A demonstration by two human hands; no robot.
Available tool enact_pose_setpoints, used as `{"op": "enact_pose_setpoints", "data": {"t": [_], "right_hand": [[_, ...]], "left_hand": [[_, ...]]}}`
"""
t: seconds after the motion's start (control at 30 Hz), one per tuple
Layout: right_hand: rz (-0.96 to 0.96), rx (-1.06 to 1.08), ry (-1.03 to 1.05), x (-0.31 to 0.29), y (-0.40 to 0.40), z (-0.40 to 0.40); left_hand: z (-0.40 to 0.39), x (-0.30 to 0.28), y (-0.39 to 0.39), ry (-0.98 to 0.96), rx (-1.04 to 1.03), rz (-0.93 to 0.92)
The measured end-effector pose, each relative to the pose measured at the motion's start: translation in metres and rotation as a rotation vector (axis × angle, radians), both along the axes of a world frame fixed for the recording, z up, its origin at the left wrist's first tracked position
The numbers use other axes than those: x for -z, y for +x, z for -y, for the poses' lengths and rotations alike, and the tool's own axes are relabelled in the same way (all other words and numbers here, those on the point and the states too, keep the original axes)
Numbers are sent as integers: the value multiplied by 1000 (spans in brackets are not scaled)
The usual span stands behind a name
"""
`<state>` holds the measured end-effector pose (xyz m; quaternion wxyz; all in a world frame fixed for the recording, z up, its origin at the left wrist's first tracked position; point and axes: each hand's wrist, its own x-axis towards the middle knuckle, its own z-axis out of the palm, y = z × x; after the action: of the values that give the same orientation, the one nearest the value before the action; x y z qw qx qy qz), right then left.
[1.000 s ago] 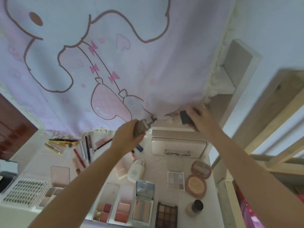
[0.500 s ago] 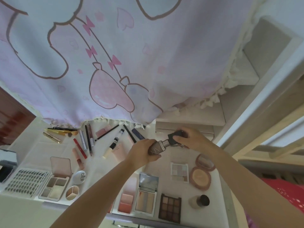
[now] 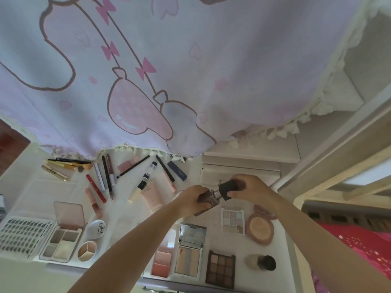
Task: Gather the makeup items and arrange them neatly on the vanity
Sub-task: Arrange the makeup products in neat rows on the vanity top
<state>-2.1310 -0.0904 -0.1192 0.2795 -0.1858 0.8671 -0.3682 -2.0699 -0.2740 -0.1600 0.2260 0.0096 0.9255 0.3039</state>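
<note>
My left hand (image 3: 193, 199) grips a brown foundation bottle (image 3: 206, 203) above the white vanity top (image 3: 131, 210). My right hand (image 3: 246, 188) holds its black cap (image 3: 229, 189) right at the bottle's silver neck. Around them lie many makeup items: several pencils and tubes (image 3: 105, 176) at the back, a pink tube (image 3: 151, 195), open palettes (image 3: 189, 252) and a dark eyeshadow palette (image 3: 221, 269) in front, a round powder compact (image 3: 260, 228) at the right.
A pink cartoon curtain (image 3: 169, 70) hangs over the back of the vanity. A white box (image 3: 241, 168) sits behind my hands. A lash tray (image 3: 21, 234) lies front left, a small jar with dark lid (image 3: 261, 262) front right. A red bedspread (image 3: 359, 244) is at the right.
Both hands came down from the curtain edge to just above the vanity. The right hand brought the black cap to the bottle's neck. The camera tilted down.
</note>
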Motion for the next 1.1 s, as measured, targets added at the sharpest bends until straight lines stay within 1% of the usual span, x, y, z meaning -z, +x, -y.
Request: {"op": "enact_pose_setpoints", "data": {"t": [0.1, 0.23, 0.33, 0.4, 0.57, 0.7, 0.87, 0.97, 1.1], "right_hand": [[-54, -25, 52, 5, 0, 8], [-210, -159, 218, 9, 1, 19], [-236, -231, 335, 12, 4, 24], [-253, -252, 352, 13, 6, 27], [-281, -300, 367, 10, 11, 33], [-326, -311, 355, 12, 23, 34], [-379, -302, 339, 15, 34, 40], [-389, -316, 340, 15, 35, 46], [-398, -335, 361, 16, 35, 53]], "left_hand": [[-4, 8, -2, 30, -44, -4], [-11, 17, -1, 191, -181, -23], [-13, 23, 0, 254, -232, -19], [-13, 24, 2, 259, -246, -21], [-8, 23, 10, 233, -236, 18], [3, 29, 22, 125, -246, -25], [18, 32, 40, 174, -381, -59], [28, 32, 51, 113, -479, -83], [37, 31, 60, -33, -521, -68]]}}
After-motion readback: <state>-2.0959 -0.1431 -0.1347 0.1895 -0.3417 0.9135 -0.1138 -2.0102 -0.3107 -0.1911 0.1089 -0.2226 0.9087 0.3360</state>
